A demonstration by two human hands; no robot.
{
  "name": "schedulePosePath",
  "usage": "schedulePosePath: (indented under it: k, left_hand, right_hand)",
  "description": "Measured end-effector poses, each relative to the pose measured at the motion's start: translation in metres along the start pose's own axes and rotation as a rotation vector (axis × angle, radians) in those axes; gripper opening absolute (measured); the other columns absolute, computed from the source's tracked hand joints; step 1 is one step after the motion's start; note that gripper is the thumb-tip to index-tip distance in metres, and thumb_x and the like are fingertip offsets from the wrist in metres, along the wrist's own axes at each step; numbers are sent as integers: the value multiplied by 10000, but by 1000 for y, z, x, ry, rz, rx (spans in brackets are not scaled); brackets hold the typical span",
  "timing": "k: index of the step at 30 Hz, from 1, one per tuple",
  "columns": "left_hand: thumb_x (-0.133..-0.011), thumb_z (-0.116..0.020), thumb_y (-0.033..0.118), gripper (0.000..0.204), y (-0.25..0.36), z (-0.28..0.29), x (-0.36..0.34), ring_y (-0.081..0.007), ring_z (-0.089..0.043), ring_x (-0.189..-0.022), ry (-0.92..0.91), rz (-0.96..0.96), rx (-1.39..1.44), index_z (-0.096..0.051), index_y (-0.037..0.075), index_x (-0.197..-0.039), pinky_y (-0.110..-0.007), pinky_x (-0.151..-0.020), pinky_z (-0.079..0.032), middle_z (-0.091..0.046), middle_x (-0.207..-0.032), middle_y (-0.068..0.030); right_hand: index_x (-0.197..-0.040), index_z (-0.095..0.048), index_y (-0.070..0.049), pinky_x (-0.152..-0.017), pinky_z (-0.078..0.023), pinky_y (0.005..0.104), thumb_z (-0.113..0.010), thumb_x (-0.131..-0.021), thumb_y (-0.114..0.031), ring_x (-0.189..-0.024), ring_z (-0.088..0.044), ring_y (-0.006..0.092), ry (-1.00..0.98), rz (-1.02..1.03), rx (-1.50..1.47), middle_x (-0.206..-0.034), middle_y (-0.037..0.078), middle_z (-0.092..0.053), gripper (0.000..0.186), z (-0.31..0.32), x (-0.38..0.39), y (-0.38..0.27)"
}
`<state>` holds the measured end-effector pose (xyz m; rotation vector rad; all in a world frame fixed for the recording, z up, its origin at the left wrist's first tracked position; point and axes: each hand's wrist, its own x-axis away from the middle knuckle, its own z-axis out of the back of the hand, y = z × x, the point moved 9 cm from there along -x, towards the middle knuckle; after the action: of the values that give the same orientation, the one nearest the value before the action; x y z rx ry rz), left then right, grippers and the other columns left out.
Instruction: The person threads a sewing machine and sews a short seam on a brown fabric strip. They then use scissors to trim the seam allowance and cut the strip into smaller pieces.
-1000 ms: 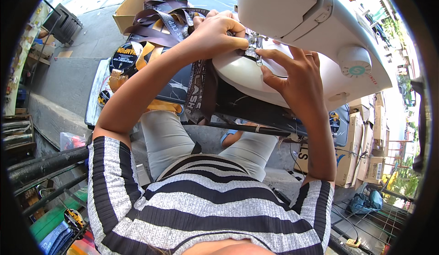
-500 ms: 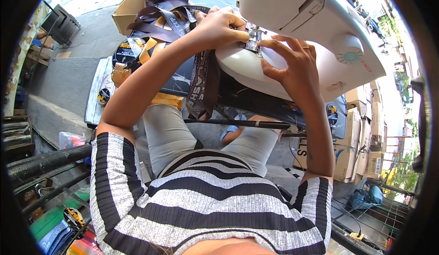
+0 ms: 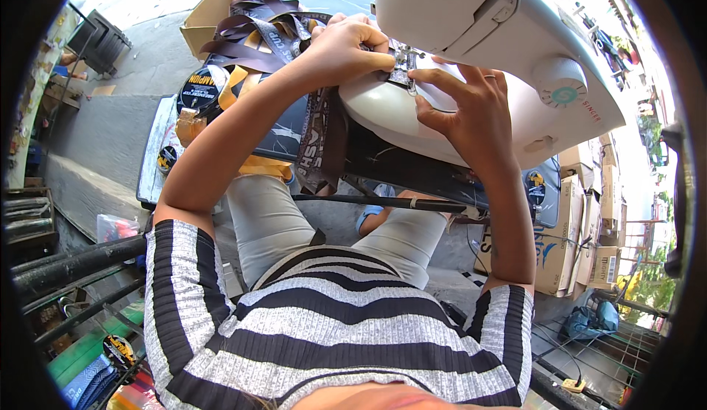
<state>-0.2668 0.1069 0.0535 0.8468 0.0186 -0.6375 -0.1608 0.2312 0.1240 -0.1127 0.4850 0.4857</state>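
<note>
A white sewing machine [image 3: 464,12] stands at the upper right, with its presser foot [image 3: 403,68] over the bed. My left hand [image 3: 346,53] is curled beside the foot, pinching the dark printed ribbon [image 3: 320,141] that hangs over the table's front; its fingertips are partly hidden. My right hand [image 3: 471,104] rests over the bed with fingers apart, its index fingertip touching by the foot. Loose brown and gold ribbons [image 3: 258,31] are heaped left of the machine, near round black-and-gold medals [image 3: 197,90].
A cardboard box [image 3: 202,20] sits behind the ribbons. The dark table [image 3: 283,138] spans above my lap, with metal bars [image 3: 74,259] at lower left. Stacked cartons [image 3: 567,226] stand at right, above a blue bag [image 3: 593,318] and wire rack. A sandalled foot [image 3: 368,218] shows below the table.
My right hand and forearm have moved slightly up toward the presser foot since a second ago. My left hand stays beside the foot, with only small shifts.
</note>
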Motion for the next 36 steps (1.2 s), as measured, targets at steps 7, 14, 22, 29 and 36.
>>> schedulePosePath:
  k: [7, 14, 22, 29, 36]
  left_hand:
    - [-710, -695, 394, 300, -3, -2, -4, -333, -466, -1066, 6, -40, 82, -717, 102, -776, -447, -935, -353, -618, -934, -130]
    - [-728, -696, 346, 263, 0, -2, -3, -316, -470, -1026, 5, -77, 124, -703, 84, -752, -410, -937, -342, -605, -910, -145]
    - [-722, -706, 322, 265, -1, -1, -3, -316, -476, -994, 31, -61, 137, -692, 58, -751, -404, -934, -339, -600, -902, -148]
    - [-720, -717, 305, 261, -4, -2, -5, -319, -478, -998, 39, -43, 152, -693, 48, -753, -420, -923, -358, -602, -882, -152]
    - [-722, -729, 267, 253, -1, 0, -6, -305, -512, -946, 45, -64, 164, -683, 19, -722, -398, -883, -394, -616, -852, -159]
  right_hand:
    - [-997, -751, -235, -972, -444, 439, -764, -710, -219, -1093, -578, 266, 6, -25, -21, -1150, 55, -643, 287, -1, 1, 3]
    - [-1014, -744, -218, -948, -462, 417, -766, -708, -190, -1077, -575, 291, 25, -52, -82, -1161, 66, -629, 309, -3, 2, 6]
    - [-1037, -741, -204, -935, -464, 414, -765, -706, -161, -1087, -569, 314, 85, -87, -186, -1153, 108, -608, 335, -4, 5, 11]
    - [-959, -647, -49, -908, -464, 417, -811, -655, -194, -993, -578, 319, 149, -177, -310, -980, 116, -613, 374, -6, 8, 21]
    - [-1000, -588, -36, -873, -475, 408, -828, -658, -164, -966, -601, 294, 160, -218, -341, -945, 94, -623, 436, -9, 8, 27]
